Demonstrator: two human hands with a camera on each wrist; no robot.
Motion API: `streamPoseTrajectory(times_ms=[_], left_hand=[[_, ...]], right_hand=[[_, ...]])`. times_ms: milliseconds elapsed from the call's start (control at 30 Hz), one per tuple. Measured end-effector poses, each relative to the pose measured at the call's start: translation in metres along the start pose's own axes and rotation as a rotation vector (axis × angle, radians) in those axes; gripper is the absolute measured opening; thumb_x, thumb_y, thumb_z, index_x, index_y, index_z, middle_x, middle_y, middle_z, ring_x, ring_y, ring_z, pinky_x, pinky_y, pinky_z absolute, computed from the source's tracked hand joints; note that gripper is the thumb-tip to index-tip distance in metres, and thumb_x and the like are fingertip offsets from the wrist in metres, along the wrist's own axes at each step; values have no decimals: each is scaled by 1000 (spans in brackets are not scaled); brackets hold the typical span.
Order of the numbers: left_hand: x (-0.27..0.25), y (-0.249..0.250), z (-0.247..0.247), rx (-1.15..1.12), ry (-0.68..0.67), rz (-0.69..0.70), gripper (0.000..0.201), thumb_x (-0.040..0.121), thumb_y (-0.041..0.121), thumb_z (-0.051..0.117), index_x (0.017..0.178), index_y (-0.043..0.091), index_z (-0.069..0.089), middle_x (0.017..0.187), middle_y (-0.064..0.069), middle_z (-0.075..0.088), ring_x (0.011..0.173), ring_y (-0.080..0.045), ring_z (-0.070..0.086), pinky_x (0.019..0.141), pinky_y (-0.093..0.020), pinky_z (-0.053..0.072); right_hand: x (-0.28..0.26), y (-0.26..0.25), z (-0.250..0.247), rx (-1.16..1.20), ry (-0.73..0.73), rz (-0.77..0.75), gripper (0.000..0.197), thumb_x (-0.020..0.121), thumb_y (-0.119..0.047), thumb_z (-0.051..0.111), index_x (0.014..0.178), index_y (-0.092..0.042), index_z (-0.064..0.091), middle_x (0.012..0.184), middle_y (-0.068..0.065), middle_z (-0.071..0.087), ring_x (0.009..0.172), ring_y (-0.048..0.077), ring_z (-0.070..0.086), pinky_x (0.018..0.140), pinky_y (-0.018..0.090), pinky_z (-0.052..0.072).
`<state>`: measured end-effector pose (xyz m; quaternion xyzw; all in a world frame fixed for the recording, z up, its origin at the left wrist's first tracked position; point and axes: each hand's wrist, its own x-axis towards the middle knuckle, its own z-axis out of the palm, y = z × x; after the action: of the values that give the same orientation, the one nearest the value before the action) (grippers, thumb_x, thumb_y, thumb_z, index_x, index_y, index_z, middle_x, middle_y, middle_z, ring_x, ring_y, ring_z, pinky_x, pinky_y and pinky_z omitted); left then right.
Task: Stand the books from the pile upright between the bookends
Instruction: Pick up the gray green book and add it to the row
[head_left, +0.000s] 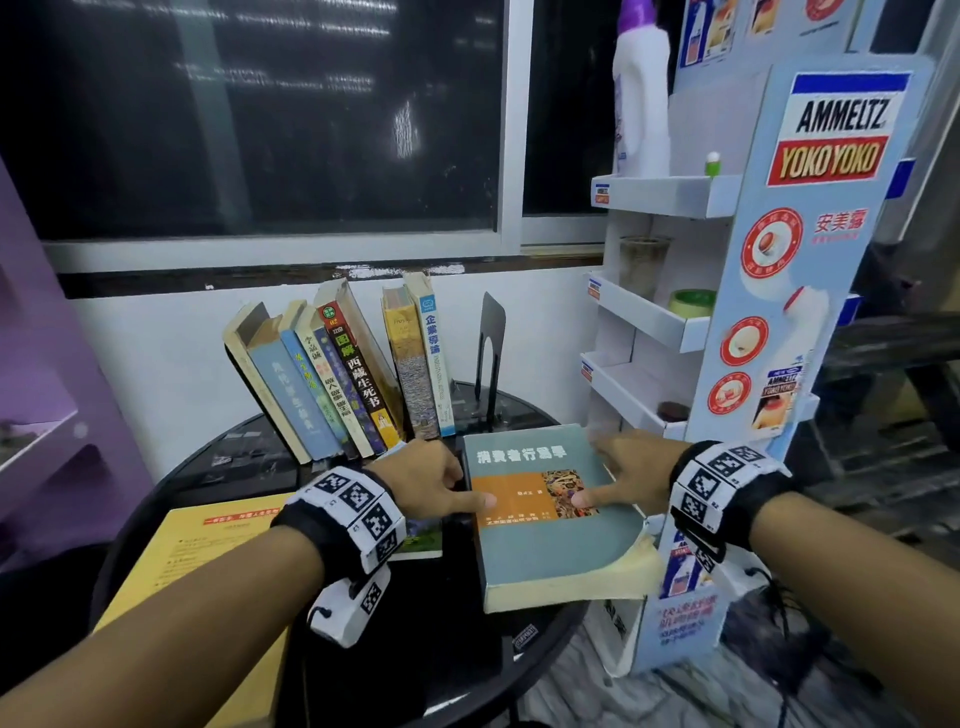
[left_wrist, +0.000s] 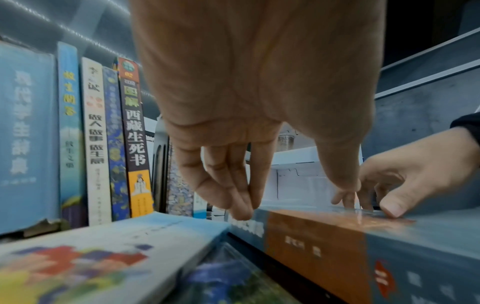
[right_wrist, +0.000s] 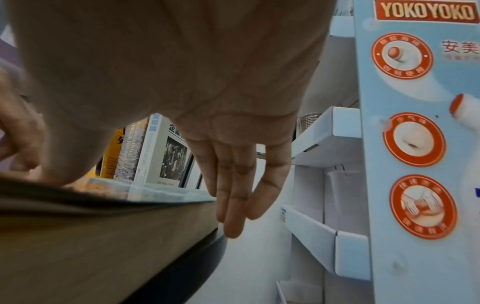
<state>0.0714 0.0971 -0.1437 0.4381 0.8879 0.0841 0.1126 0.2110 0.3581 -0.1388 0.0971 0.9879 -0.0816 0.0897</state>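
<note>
Grey-green book (head_left: 550, 519) flat on bench (head_left: 218, 467), between both hands, front-right corner overhanging bench edge. Left hand (head_left: 431, 483) at spine side, thumb on cover, fingers (left_wrist: 228, 197) curled at spine edge. Right hand (head_left: 631, 475) at page side, thumb on cover, fingers (right_wrist: 231, 205) straight down past fore-edge; grasp looks loose, not yet a lift. Risks, judged: thick, heavy, curled page corner — could slip off edge or splay open if tipped w/ weak grip. Beyond hands: row (head_left: 332, 374) leaning left, two upright books (head_left: 421, 358), black bookend (head_left: 491, 353) farther right. Gap narrow-ish; forcing it in could topple leaners.
</note>
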Motion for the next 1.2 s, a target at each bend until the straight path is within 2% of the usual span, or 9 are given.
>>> streamPoseTrajectory(times_ms=[167, 400, 567, 667, 767, 867, 967, 1067, 1200], left_hand=[[3, 16, 15, -1, -94, -26, 67, 86, 73, 53, 118, 17, 69, 106, -3, 71, 96, -20, 65, 87, -34, 53], [5, 19, 24, -38, -103, -22, 60, 88, 68, 55, 114, 15, 66, 106, -9, 70, 98, -24, 64, 90, -36, 51], [8, 17, 23, -119, -119, -12, 57, 88, 62, 61, 124, 17, 63, 112, -3, 70, 102, -19, 64, 97, -36, 50], [13, 16, 22, -127, -124, -8, 52, 89, 59, 62, 122, 19, 64, 112, -2, 69, 102, -18, 63, 97, -36, 50], [22, 14, 20, -117, -151, 13, 52, 89, 60, 61, 120, 19, 65, 111, -1, 69, 102, -17, 64, 97, -39, 51], [29, 18, 15, -63, -186, 47, 47, 91, 59, 59, 112, 17, 63, 108, -3, 68, 97, -19, 64, 90, -34, 52], [32, 21, 9, -1, -208, 60, 30, 94, 53, 58, 102, 25, 57, 96, 3, 62, 87, -15, 58, 75, -26, 41], [36, 19, 6, 25, -220, 46, 49, 93, 61, 54, 115, 18, 65, 100, 4, 64, 90, -15, 59, 81, -28, 44], [46, 21, 9, 118, -226, -24, 69, 88, 74, 45, 123, 17, 65, 106, -2, 65, 97, -20, 63, 90, -34, 50]], right_hand=[[-6, 1, 8, 66, -39, -47, 77, 81, -74, 58, 143, -32, 38, 134, -10, 58, 116, 12, 58, 102, 29, 44], [-2, 9, 20, 83, -25, -5, 110, 56, -99, 41, 137, -25, 46, 127, -6, 64, 108, 11, 62, 93, 29, 51], [-11, 4, 20, 136, -37, -2, 74, 83, -71, 57, 135, -20, 49, 126, -1, 65, 108, 14, 62, 92, 28, 50], [-16, 0, 21, 169, -23, 2, 65, 85, -64, 61, 130, -19, 52, 124, 1, 66, 107, 16, 62, 91, 27, 50], [-22, 0, 27, 165, -3, 67, 67, 83, -69, 60, 122, -14, 57, 117, 4, 68, 104, 18, 64, 92, 33, 53], [-25, 3, 34, 205, 42, 101, 75, 79, -75, 59, 124, -16, 55, 120, 0, 66, 107, 18, 62, 93, 34, 52], [-24, 11, 38, 307, 75, 77, 87, 66, -85, 58, 129, -25, 51, 123, -5, 66, 109, 14, 63, 95, 34, 52], [-19, 21, 38, 421, 42, 73, 77, 64, -84, 65, 126, -40, 54, 123, -14, 67, 109, 7, 64, 99, 33, 51], [-6, 32, 37, 492, -36, 101, 85, 53, -89, 67, 124, -41, 62, 118, -17, 70, 108, 6, 65, 102, 33, 50]])
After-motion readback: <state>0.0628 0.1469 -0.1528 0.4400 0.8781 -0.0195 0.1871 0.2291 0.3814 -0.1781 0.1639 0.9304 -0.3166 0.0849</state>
